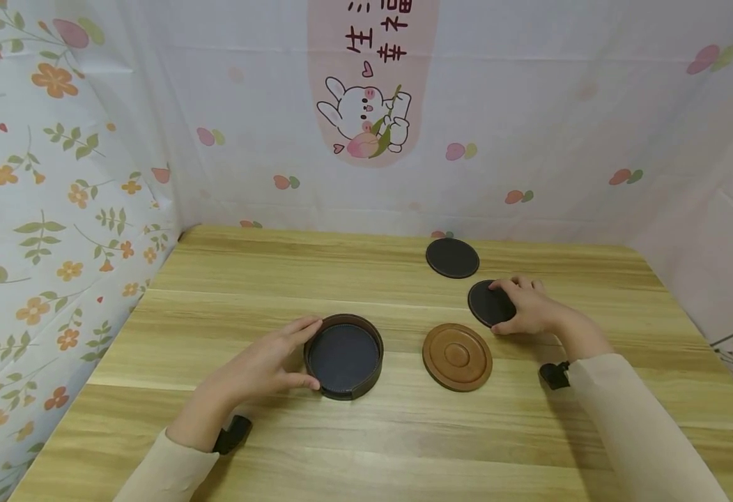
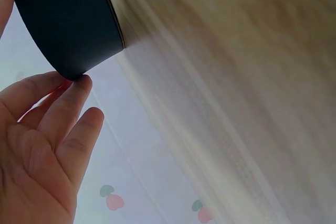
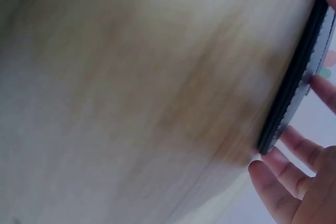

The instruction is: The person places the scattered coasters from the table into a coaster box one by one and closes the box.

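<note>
A round dark coaster holder (image 1: 375, 376) with a raised wall stands left of the table's middle, a dark blue disc (image 1: 344, 357) lying in its bottom. My left hand (image 1: 266, 366) grips the holder's wall from the left, thumb at the near side and fingers at the far side. In the left wrist view fingertips touch the holder's outer wall (image 2: 73, 19). Over on the right, my right hand (image 1: 532, 310) holds a round black coaster (image 1: 487, 303) by its edge between thumb and fingers. The right wrist view shows the coaster's stitched edge (image 3: 294, 77) side-on, low over the table.
A brown round coaster (image 1: 448, 376) with ringed grooves lies between the two hands. Farther back is another black coaster (image 1: 452, 258). The wood-grain table (image 1: 266, 272) ends at a patterned cloth backdrop (image 1: 247, 104). A black wrist mount (image 1: 553, 376) sits under the right sleeve.
</note>
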Action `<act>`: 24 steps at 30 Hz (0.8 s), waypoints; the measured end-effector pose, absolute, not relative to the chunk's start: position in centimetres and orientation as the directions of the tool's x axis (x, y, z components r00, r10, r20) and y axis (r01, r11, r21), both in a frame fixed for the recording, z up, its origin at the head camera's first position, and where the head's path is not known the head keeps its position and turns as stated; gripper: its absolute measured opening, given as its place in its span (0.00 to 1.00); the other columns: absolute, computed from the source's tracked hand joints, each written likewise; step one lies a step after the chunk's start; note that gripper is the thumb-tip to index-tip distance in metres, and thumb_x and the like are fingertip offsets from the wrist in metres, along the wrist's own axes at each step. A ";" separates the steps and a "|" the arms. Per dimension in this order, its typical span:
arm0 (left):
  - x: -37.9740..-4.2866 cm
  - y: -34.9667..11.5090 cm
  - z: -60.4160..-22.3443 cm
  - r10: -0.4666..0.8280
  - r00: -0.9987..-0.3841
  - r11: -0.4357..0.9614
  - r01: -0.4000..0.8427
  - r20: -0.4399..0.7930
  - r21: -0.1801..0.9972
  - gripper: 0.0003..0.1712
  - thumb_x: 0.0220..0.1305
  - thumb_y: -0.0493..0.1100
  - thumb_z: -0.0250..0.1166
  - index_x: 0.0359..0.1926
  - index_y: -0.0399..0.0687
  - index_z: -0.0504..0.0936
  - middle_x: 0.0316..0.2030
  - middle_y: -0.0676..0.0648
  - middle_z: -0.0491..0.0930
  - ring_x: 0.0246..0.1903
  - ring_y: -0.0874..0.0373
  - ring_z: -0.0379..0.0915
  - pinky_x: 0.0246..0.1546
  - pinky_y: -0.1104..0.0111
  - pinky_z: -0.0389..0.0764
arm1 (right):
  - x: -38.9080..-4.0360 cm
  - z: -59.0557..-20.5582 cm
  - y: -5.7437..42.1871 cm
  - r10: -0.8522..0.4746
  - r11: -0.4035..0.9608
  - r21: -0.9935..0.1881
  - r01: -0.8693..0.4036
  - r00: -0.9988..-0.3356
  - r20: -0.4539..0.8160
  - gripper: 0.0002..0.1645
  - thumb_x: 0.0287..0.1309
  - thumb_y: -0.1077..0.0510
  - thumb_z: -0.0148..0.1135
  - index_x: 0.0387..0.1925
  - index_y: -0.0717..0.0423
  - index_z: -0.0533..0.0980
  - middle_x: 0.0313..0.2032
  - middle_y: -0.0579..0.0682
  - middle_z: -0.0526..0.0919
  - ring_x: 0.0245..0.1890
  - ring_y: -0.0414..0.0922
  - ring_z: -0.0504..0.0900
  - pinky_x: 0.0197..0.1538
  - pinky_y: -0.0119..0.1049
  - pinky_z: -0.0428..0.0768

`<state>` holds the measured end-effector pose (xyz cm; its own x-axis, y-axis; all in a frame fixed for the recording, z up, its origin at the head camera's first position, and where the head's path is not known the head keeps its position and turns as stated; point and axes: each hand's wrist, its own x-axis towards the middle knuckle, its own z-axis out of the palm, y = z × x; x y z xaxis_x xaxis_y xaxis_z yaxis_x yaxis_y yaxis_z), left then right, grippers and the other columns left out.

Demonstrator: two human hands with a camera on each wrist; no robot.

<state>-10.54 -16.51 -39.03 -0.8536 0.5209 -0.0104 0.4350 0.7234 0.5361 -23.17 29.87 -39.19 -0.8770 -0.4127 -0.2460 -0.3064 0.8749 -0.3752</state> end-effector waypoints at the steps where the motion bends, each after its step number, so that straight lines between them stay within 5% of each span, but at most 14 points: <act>1: -10.5 -16.5 -39.0 0.521 -0.853 0.723 0.437 -0.007 0.534 0.56 0.52 0.57 0.75 0.75 0.39 0.59 0.75 0.38 0.59 0.71 0.39 0.60 0.68 0.46 0.69 | -23.2 -39.2 29.9 -0.414 0.874 -0.376 -0.308 -0.877 -0.244 0.49 0.49 0.45 0.75 0.67 0.58 0.62 0.65 0.75 0.55 0.60 0.73 0.54 0.54 0.73 0.65; 24: -10.5 -16.4 -38.7 0.520 -0.854 0.722 0.431 -0.014 0.541 0.56 0.52 0.56 0.75 0.75 0.38 0.60 0.74 0.38 0.59 0.71 0.39 0.61 0.67 0.46 0.70 | -22.3 -39.0 30.8 -0.419 0.840 -0.468 -0.273 -0.875 -0.243 0.47 0.49 0.45 0.75 0.66 0.54 0.65 0.65 0.72 0.55 0.59 0.69 0.56 0.50 0.70 0.69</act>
<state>-10.46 -16.41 -38.71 -0.8540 0.5201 -0.0136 0.4311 0.7221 0.5410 -22.28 30.85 -39.00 -0.8749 -0.4192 -0.2425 -0.2730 0.8405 -0.4681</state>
